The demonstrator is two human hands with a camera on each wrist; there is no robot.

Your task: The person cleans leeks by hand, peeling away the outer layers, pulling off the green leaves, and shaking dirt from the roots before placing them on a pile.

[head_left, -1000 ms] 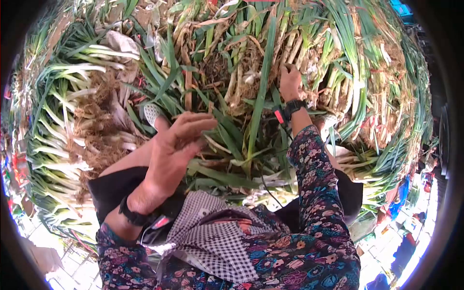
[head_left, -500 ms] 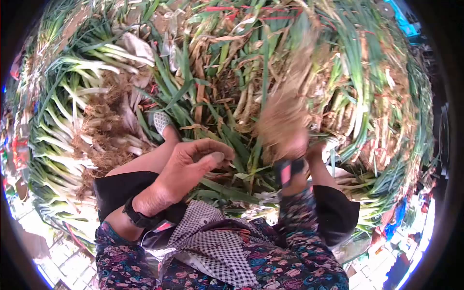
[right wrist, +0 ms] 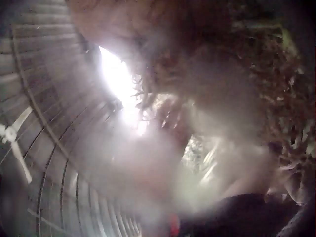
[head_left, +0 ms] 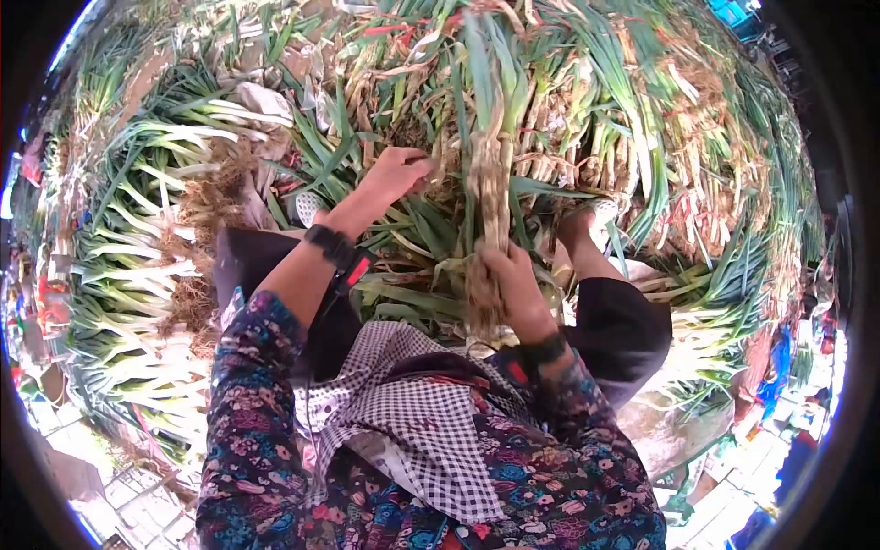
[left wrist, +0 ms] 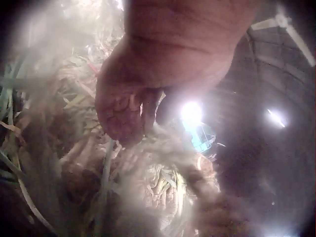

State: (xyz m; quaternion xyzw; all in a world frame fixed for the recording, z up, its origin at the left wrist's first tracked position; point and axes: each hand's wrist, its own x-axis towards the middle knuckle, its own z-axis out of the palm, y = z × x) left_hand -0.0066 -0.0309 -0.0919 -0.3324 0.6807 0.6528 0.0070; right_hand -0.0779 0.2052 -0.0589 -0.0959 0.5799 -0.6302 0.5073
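Observation:
Before the person's body, a few long green onions [head_left: 490,179] stand up in a blurred bundle, leaves pointing away and brown roots near the lap. The right hand [head_left: 521,291] grips them low, just above the roots. To the left of the stalks, the left hand [head_left: 396,174] reaches forward with loosely bent fingers. In the left wrist view its fingers [left wrist: 123,116] hang curved, the thumb apart from them, over blurred stalks. Haze covers most of the right wrist view, hiding the right hand's grip.
White-stemmed green onions [head_left: 137,247] lie in a row at the left, roots inward. Dry-leaved, unpeeled ones [head_left: 632,156] are heaped at the front and right. Loose green leaves [head_left: 412,298] lie between the person's feet. A pale cloth [head_left: 266,98] lies at the upper left.
The right hand has lifted green onions from the front heap and drawn them back toward the lap, turning them upright. The left hand has moved forward, beside the stalks.

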